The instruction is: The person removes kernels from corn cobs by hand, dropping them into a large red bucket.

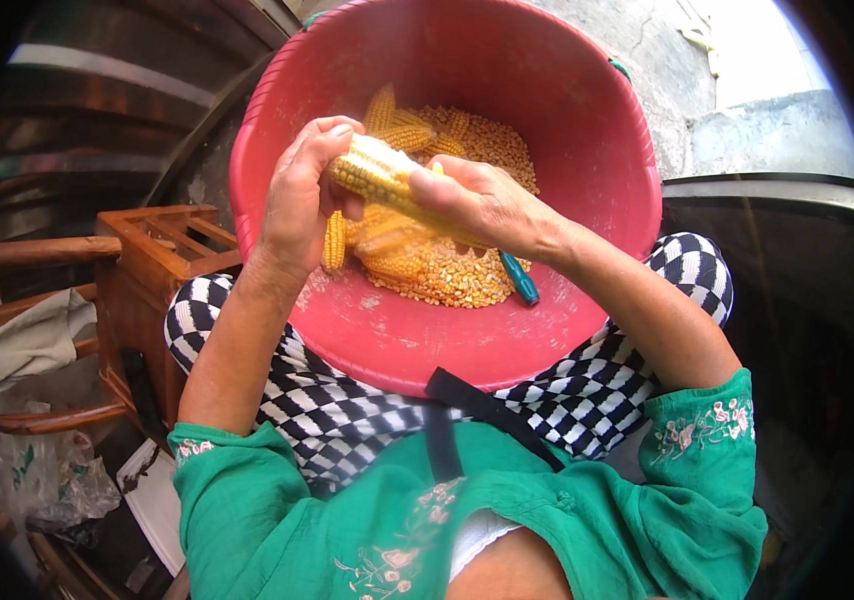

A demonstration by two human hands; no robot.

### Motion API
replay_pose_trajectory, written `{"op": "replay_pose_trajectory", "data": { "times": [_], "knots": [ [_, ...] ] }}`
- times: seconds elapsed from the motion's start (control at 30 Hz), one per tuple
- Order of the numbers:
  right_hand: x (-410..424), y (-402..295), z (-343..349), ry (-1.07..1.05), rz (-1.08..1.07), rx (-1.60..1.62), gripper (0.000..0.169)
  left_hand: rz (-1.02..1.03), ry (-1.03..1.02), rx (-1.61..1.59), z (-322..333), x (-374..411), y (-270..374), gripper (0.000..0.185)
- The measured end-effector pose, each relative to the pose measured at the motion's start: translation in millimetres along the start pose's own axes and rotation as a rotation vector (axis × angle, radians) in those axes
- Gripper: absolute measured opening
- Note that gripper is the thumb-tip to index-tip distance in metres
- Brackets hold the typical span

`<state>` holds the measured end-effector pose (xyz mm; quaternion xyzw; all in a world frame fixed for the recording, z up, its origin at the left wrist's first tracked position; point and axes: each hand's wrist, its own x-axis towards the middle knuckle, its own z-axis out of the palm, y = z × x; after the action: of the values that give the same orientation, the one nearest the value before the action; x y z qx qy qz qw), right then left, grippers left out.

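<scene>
A partly stripped ear of dried yellow corn (371, 174) is held in the air above a deep red plastic tub (457, 352). My left hand (305, 187) grips its far-left end, thumb on top. Around the other end my right hand (483, 199) is closed, its thumb pressing on the kernel rows. Pale bare cob shows along the ear's upper side. Below, loose kernels (464, 289) cover the tub's bottom, and several whole ears (404, 135) lie on them. A teal tool handle (519, 279) rests on the kernels under my right wrist; its other end is hidden.
The tub sits between my knees, against checked trousers (367, 427). To the left stands a brown wooden chair (149, 262) with a grey cloth (29, 341) over a rail. Clear plastic bags (71, 480) and a white panel (153, 502) lie lower left. A concrete wall (772, 139) rises right.
</scene>
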<state>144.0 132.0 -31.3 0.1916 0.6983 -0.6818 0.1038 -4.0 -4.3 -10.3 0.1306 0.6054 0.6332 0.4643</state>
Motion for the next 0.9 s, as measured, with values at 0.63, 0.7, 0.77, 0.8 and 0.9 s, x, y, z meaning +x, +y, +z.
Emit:
{"op": "replay_pose_trajectory", "data": {
  "times": [0.63,0.7,0.77,0.8,0.9],
  "knots": [
    [1,5,4,0.192,-0.098,-0.007,0.069,0.233,-0.089,0.285,7,-9,8,0.032],
    [1,6,9,0.208,-0.129,-0.088,0.066,0.193,-0.091,0.306,10,-11,7,0.032],
    [0,1,5,0.159,-0.073,-0.014,0.051,0.160,-0.076,0.266,10,-12,6,0.031],
    [5,5,2,0.167,-0.064,0.075,0.048,0.148,-0.066,0.217,9,-10,6,0.031],
    [7,11,-1,0.225,-0.081,0.104,0.041,0.121,-0.042,0.110,5,-5,9,0.030]
  ]
}}
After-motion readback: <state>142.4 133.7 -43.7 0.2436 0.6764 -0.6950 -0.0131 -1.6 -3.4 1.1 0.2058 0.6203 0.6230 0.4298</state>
